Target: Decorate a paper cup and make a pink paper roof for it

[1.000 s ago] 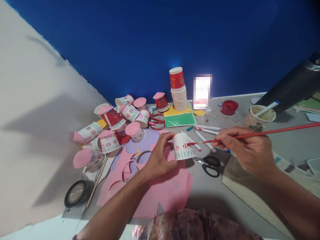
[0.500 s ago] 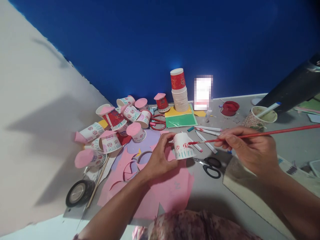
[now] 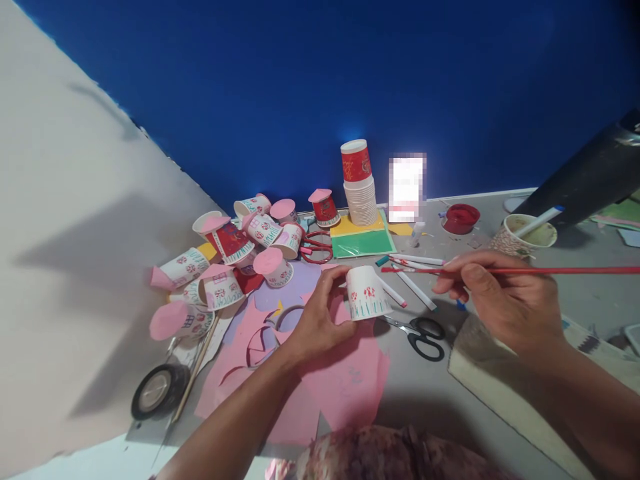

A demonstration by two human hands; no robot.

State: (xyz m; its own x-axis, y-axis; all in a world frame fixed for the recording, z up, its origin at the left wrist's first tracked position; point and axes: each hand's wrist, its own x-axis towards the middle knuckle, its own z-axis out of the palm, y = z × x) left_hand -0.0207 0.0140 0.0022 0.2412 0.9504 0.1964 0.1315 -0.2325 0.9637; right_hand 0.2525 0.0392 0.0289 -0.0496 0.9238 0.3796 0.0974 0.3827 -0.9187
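Observation:
My left hand (image 3: 325, 313) grips a white paper cup (image 3: 367, 303), turned upside down, between thumb and fingers. Red dabs and teal grass-like strokes mark the side of the cup. A slim red paintbrush (image 3: 520, 271) is pinched in my right hand (image 3: 505, 297), its tip just right of the cup's upper side and apart from it. Pink paper (image 3: 345, 393) with cut-out holes lies under my left hand. Black-handled scissors (image 3: 423, 337) rest beside the cup, and several felt-tip pens (image 3: 415, 288) lie behind it.
Several decorated cups with pink tops (image 3: 220, 287) crowd the left. A tall cup stack (image 3: 361, 200) stands on coloured paper sheets (image 3: 363, 243) by the blue wall. At the right are a red paint pot (image 3: 461, 219), a cup holding a pen (image 3: 517, 240), and a dark cylinder (image 3: 575, 173). Black tape (image 3: 157, 390) lies lower left.
The brush tip has lifted off the cup's red dabs, moving up and slightly right, and the brush now lies nearly level. My left hand still holds the cup in about the same place.

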